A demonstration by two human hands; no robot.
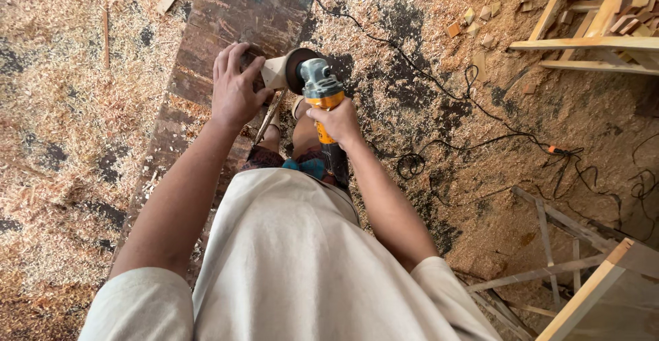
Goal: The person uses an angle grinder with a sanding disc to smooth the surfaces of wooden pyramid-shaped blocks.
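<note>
Your left hand (233, 90) is closed over a small pale wooden block (274, 73), fingers wrapped across its top and far side, pressing it down on the dark worn plank (233, 11) that runs away from you across the sawdust-covered floor (62, 107). Your right hand (336, 121) has a full closed grip around the orange-and-black body of the angle grinder (319, 90), with the grey gear head pointing forward and the dark disc (296, 66) at its far end.

The relation that matters: the block lies directly left of the disc, and the two appear to be touching or just shy of it; the contact line itself is too small to tell. The grinder's long axis runs from your waist outward, roughly parallel to the plank, so the disc's face meets the right end of the block. Your left hand is the nearer one to that block, and its fingertips sit just beside the disc.

The black power cord (439, 87) trails off to the right over the floor, well apart from both hands. Pale wooden frames (583, 42) stand at the upper right and another frame (576, 272) lower right.
</note>
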